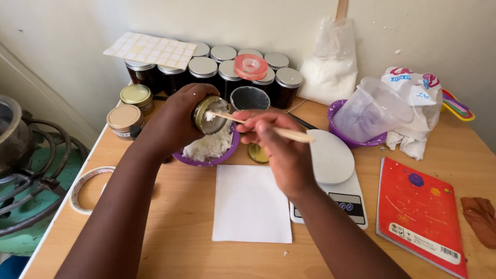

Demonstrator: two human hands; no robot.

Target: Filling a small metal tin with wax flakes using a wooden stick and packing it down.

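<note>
Surface: wooden table against a pale wall.
Left hand: fingers clamped round a tilted small tin over the purple bowl of white flakes.
Right hand: fingers pinched on a wooden stick reaching into the tin.
Packages: dark lidded jars at the back, with a sticker sheet lying on top; red notebook at the right.
Open room: white napkin at the front, beside the scale.

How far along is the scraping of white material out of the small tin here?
Done: a heap of white flakes already lies in the purple bowl. In hand: the left hand tilts the small gold-rimmed tin over the bowl while the right hand works a wooden stick inside it. Left: white residue still clings inside the tin.
</note>
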